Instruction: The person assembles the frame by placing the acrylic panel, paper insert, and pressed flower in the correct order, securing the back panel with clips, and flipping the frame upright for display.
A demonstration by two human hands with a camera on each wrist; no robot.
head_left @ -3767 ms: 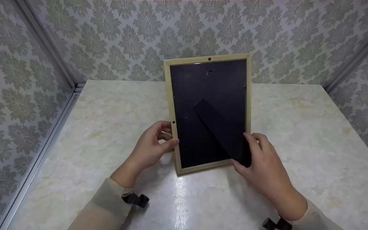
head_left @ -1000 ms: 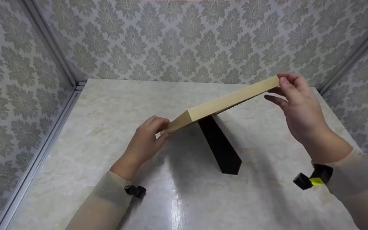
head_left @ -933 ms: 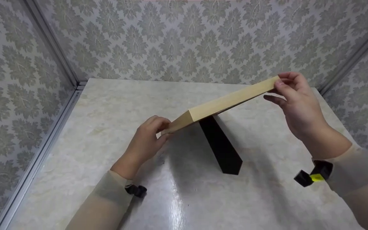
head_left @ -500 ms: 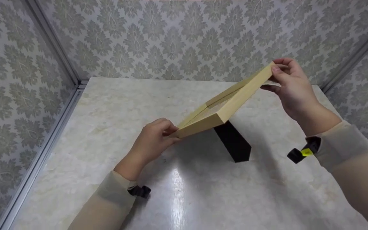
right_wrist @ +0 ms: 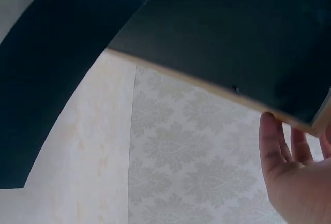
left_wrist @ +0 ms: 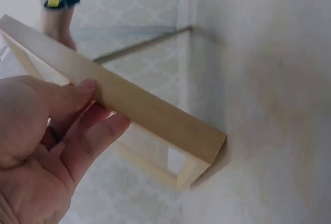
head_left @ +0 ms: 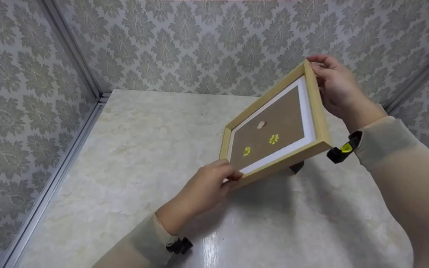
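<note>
A light wooden picture frame [head_left: 319, 111] leans tilted over the table, its front now facing up toward the head camera. Inside a white mat, its brown backing [head_left: 285, 115] bears yellow flowers [head_left: 273, 139] and a small pale piece [head_left: 261, 124]. My left hand [head_left: 209, 186] grips the near lower-left edge; the left wrist view has thumb and fingers [left_wrist: 106, 133] pinching the rail. My right hand [head_left: 339, 87] holds the upper right corner, with its fingers [right_wrist: 270, 141] under the edge in the right wrist view. Behind the frame, the black easel stand [right_wrist: 57, 79] swings out from the dark back panel [right_wrist: 222, 43].
A pale marbled table [head_left: 143, 149] lies beneath, bounded by patterned wallpaper [head_left: 199, 44] at the back and sides. Metal rails [head_left: 56, 171] run along the left edge. Black wrist mounts [head_left: 179, 245] sit on both sleeves.
The picture frame, first seen from its back, has been turned until its front shows. Over the last second both hands have rotated it, the left moving right, the right rising and shifting left.
</note>
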